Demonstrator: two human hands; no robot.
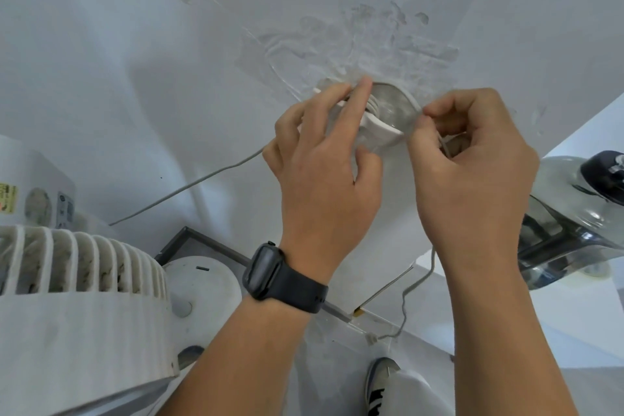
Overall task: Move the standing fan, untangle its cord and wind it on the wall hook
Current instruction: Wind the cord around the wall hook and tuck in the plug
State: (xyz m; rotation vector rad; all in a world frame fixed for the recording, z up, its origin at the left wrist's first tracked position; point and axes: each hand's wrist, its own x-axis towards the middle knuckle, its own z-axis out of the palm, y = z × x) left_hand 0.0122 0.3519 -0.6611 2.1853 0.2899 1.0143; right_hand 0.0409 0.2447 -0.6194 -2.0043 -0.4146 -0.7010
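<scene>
Head view, nearest first: the standing fan [77, 284] sits low at the left, its ribbed white grille and round base close to the person's legs, already parked by the wall [135, 44]. It looks like light plastic, best lifted by its pole or housing, never dragged by the lead.

Above it the two forearms reach up. The left hand [324, 159], with a dark watch [280, 275] on the wrist, is spread with its fingers loose, the index fingertip pressing the wound turns of the cord [189, 187] against the wall hook [381, 127]. The right hand [472, 162] is curled, thumb and fingers pinching the cord just beside the hook; a slack length drops from that hand down toward the floor [337, 368], where it kinks near what seems to be the plug.

A second run of grey cord slants away to the lower left across the wall toward the fan.

The cord looks thin, limp and fairly smooth, so it probably springs off the hook unless each turn is held down under light tension. Pinching it close to the hook gives the most control. The hook is a small white plastic piece stuck on patched, flaking plaster, so I judge hard pulls risky.
</scene>
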